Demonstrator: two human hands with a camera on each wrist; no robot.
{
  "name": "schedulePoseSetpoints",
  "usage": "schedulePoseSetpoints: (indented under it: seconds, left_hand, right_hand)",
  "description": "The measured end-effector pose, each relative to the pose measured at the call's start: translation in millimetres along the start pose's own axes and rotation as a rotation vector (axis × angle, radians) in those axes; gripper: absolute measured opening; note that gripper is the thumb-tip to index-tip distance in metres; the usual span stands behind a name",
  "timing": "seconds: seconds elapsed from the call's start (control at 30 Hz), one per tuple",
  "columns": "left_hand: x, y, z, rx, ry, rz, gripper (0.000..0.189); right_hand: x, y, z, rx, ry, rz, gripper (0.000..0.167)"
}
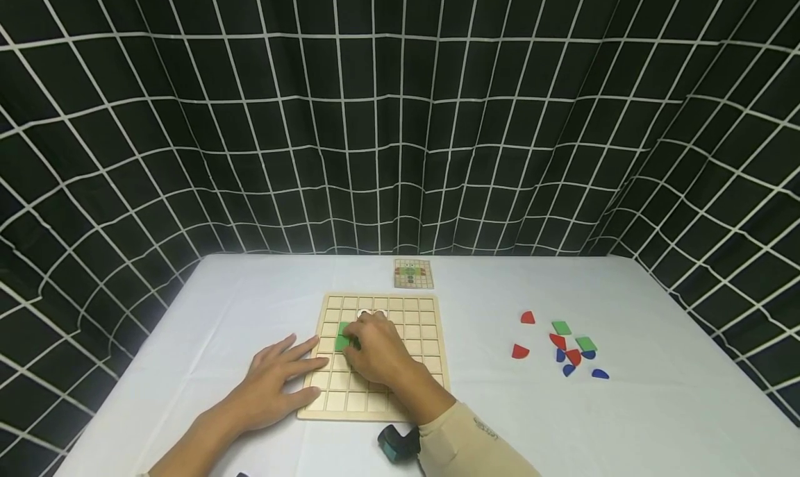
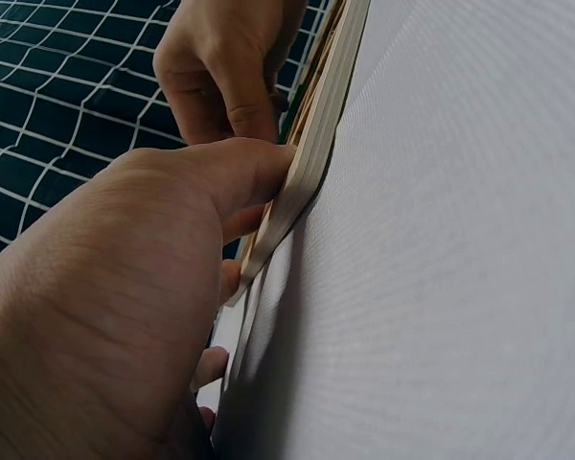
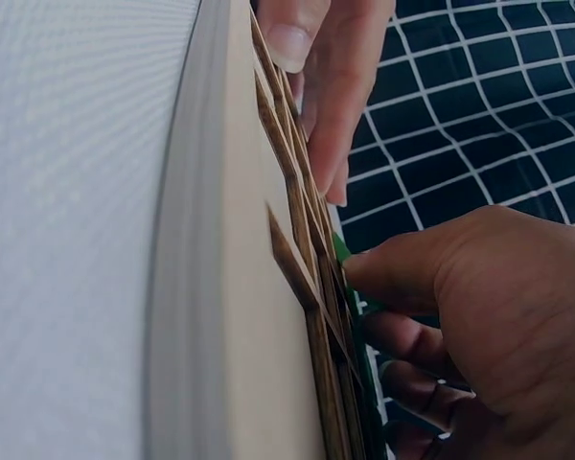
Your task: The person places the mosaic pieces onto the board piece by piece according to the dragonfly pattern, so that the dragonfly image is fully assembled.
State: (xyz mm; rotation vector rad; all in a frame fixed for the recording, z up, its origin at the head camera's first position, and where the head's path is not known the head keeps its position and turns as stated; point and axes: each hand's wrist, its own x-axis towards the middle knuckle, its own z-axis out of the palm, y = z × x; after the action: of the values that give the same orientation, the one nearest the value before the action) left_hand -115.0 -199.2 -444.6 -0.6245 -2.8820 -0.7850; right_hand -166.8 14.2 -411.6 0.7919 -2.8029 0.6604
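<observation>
A wooden grid board (image 1: 337, 400) lies on the white table. My left hand (image 1: 271, 383) rests with spread fingers on its left edge; in the left wrist view the thumb (image 2: 254, 171) touches the rim. Over the board's middle, my right hand (image 1: 378, 348) has curled fingers and pinches a green square tile (image 3: 341, 249) at the board surface, partly hidden by the hand. Green squares (image 1: 342, 343) show left of those fingers. Just beyond them, white round pieces (image 1: 364, 312) sit in the upper rows, partly covered.
A small pattern card (image 1: 413, 273) lies behind the board. To the right are scattered red quarter-circles (image 1: 520, 352), green squares (image 1: 560, 328) and blue half-circles (image 1: 600, 374). A black device (image 1: 398, 444) sits by the right sleeve. Black curtains with white grid lines (image 1: 400, 130) surround the table.
</observation>
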Motion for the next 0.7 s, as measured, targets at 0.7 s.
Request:
schedulePoseSetpoints:
  seconds: [0.7]
  left_hand:
    - [0.2,1.0,-0.7,-0.007,0.0,-0.007,0.042]
  right_hand:
    - [-19.1,-3.4,-93.1,0.217,0.105,-0.002,0.029]
